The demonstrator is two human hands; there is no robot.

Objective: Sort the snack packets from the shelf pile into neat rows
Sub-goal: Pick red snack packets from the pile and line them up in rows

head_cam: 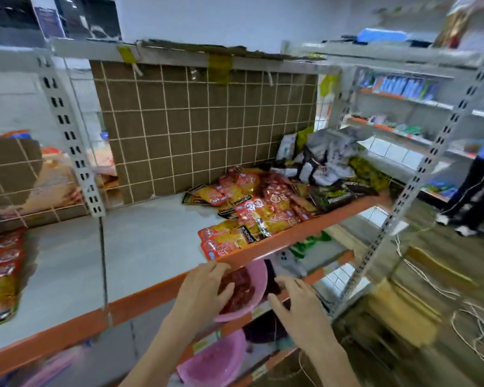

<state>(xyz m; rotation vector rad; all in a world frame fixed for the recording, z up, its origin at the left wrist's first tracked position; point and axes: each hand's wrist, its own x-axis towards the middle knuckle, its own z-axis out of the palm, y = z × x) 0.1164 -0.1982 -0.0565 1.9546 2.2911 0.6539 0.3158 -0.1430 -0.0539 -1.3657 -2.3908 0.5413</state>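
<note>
While the snack packets (252,210) lie piled on the shelf (151,247), the left hand (204,286) rests relaxed over a pink bowl (252,291) below it; the right hand (296,300) hovers beside, fingers loose, holding nothing.

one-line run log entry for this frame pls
stage: pre-pick | left hand: open, over pink plastic bowl | right hand: open, empty | red-and-yellow snack packet pile: unsorted, on orange-edged shelf

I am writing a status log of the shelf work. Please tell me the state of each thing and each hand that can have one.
Snack packets: piled loosely, unsorted, on the right of the shelf.
Shelf: left part bare.
Pink bowl: tilted, below the shelf edge, dark red contents.
Left hand: fingers on the bowl.
Right hand: open, beside the bowl.
</note>
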